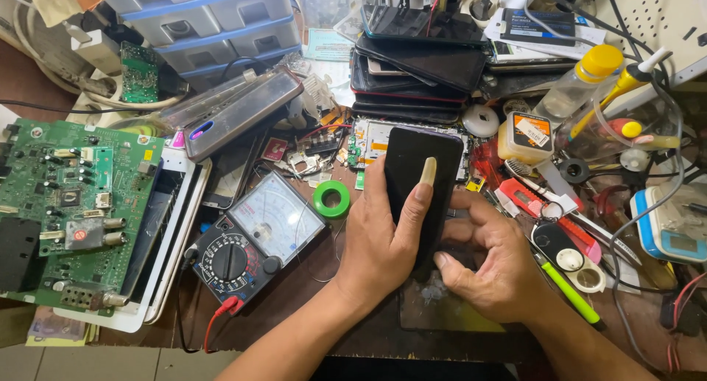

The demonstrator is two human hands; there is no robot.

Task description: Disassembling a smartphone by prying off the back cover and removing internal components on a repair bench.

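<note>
Black phone [412, 182] held upright over the cluttered desk [353, 315], left hand [383, 241] grip clamped on its left edge, thumb laid across the back, right hand [490, 267] grip closed on its lower end, multimeter [254, 241] just left, green tape roll [331, 199] beside.

Being held upright just right of the analog multimeter [256, 242]: a black smartphone [420, 182], slim, glossy, dark back facing up, lower end hiding between both hands, top tilting away.
</note>
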